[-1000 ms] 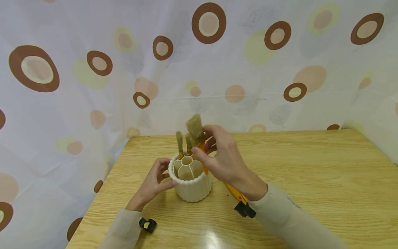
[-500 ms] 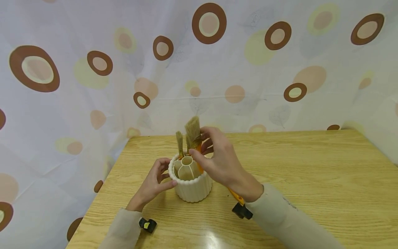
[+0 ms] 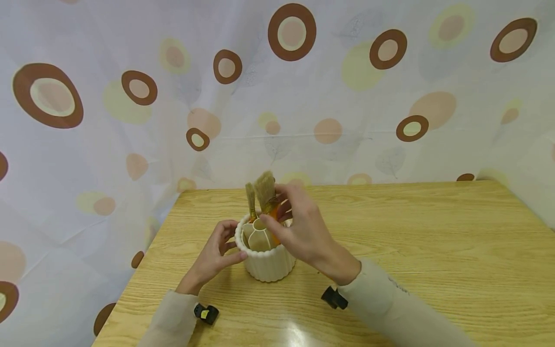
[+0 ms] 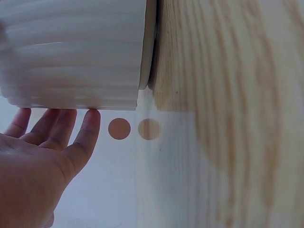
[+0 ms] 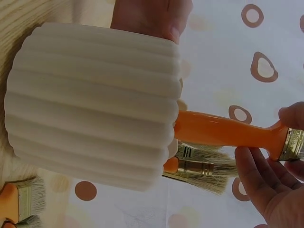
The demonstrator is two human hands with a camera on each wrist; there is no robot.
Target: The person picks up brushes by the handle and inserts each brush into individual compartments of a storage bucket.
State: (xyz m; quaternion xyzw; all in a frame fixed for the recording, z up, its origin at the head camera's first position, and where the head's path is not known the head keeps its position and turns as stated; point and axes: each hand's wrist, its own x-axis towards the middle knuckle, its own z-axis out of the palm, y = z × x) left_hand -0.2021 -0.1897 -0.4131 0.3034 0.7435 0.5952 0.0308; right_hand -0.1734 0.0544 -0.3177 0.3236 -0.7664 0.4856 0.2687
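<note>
orange-handled brush (image 5: 213, 129), glossy and pale-bristled, stands tilted in the ribbed cream holder (image 3: 269, 266), head view's centre. right hand (image 3: 305, 231) pinches its neck; left hand (image 3: 210, 256), loosely spread, touches the holder.

Glossy plastic-looking brush handle (image 5: 218, 129), shiny metal ferrule (image 5: 291, 145), smooth ribbed holder (image 5: 92, 104), wood-grain tabletop (image 3: 433, 250)

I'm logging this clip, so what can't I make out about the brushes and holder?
Held brush: handle end, hidden by the holder's wall, right wrist view; bristle tips, cut off by the right edge there.
Standing brushes: exact count; they overlap, right wrist view.
Lower-left brushes: handles cut off by the left edge, right wrist view.
</note>
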